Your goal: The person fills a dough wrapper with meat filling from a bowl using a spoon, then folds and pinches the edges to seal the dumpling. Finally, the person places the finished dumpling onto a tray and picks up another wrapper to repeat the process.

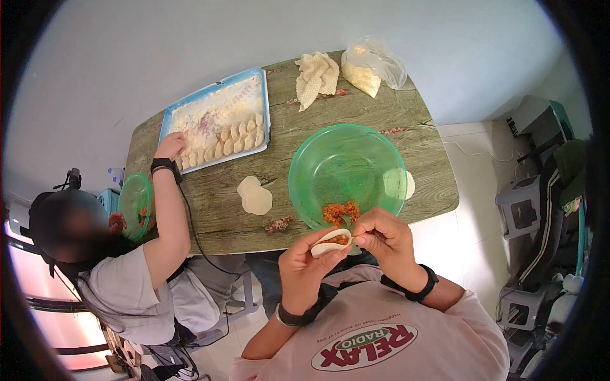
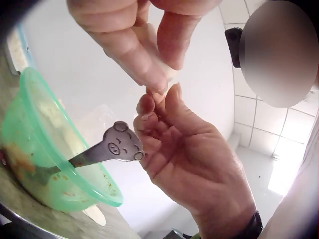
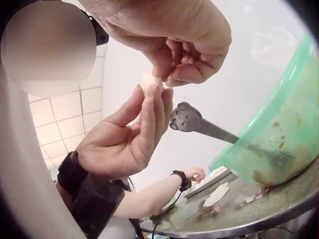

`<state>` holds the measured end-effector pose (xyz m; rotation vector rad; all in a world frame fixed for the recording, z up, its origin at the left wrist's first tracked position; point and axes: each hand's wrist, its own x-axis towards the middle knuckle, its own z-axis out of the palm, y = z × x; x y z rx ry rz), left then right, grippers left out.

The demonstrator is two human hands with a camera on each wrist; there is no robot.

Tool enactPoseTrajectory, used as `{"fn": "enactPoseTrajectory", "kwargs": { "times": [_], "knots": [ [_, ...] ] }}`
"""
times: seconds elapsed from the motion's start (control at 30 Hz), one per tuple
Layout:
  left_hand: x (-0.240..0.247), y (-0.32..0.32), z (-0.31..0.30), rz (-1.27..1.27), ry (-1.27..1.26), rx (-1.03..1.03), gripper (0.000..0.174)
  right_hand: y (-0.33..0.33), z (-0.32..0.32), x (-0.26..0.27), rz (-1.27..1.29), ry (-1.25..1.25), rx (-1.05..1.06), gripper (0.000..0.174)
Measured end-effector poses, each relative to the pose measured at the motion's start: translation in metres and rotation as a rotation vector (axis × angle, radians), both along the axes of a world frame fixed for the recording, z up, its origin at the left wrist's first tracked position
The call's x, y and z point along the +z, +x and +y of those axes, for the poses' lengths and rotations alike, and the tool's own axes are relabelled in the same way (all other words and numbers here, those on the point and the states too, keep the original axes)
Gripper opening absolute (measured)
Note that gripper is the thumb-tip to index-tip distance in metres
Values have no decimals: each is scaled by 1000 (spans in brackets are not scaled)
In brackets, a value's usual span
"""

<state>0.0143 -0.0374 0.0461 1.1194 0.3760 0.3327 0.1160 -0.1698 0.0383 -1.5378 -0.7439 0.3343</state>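
Observation:
A round dough wrapper (image 1: 332, 243) with orange-red filling is folded partly up, its top gaping in the head view. My left hand (image 1: 304, 270) holds it from the left, fingers and thumb around it. At its right edge my right hand (image 1: 389, 249) pinches the dough between thumb and fingertips. Both hands, left hand (image 3: 124, 134) and right hand (image 3: 174, 37), meet at the dough (image 3: 151, 82) in the right wrist view. Just beyond them stands a green bowl (image 1: 346, 155) with filling (image 1: 341, 212) and a spoon, whose pig-face handle (image 2: 117, 144) leans over the rim.
Flat wrappers (image 1: 257, 199) lie left of the bowl, another wrapper (image 1: 410, 185) by its right side. A blue-edged tray (image 1: 267, 105) holds rows of dumplings; a seated person's hand (image 1: 170, 146) reaches into it. A cloth (image 1: 316, 79) and a plastic bag (image 1: 368, 73) lie at the back.

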Motion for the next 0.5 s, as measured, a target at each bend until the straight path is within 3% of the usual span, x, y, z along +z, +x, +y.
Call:
{"fn": "enactPoseTrajectory", "kwargs": {
  "times": [0.5],
  "knots": [
    [-5,-2,2,9,77,-42,32,0,3,1,-42,30,22,9]
  ]
}}
